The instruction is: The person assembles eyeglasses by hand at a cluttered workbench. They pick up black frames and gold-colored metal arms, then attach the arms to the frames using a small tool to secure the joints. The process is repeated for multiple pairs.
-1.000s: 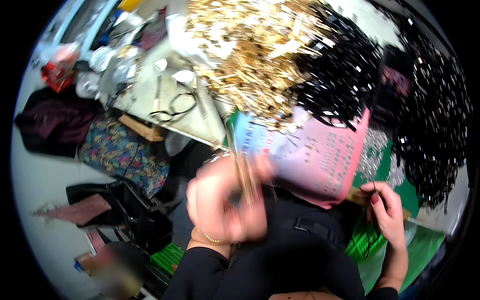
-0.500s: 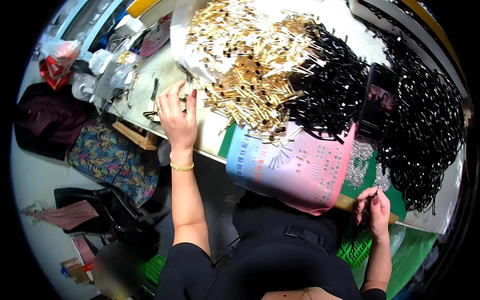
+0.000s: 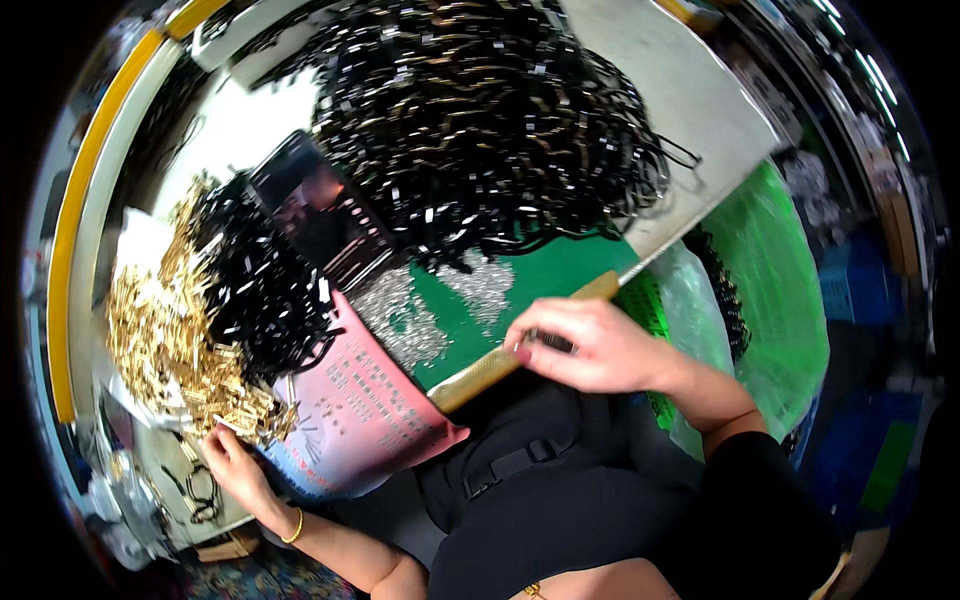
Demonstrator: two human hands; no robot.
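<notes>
My left hand (image 3: 238, 472) is at the near edge of a heap of thin gold metal pieces (image 3: 160, 320), its fingertips drawn together against them. Whatever they pinch is too small to make out. Closed around a short dark ribbed object (image 3: 550, 341), my right hand (image 3: 595, 345) is over the wooden strip (image 3: 480, 380) along the table's front edge. Tiny silver parts (image 3: 400, 315) lie in two patches on a green mat (image 3: 540, 280). Thin glossy black pieces (image 3: 265, 300) are heaped beside the gold ones.
A bigger mound of black strips (image 3: 480, 120) covers the back of the table. A phone (image 3: 320, 205) with a lit screen leans between the black heaps. The pink-and-blue printed sheet (image 3: 365, 400) hangs over the front edge. Green bags and baskets (image 3: 780, 300) stand at the right.
The view has swung to the right. My left hand, raised with fingers spread before, is now down at the gold heap. My right hand is now over the wooden strip.
</notes>
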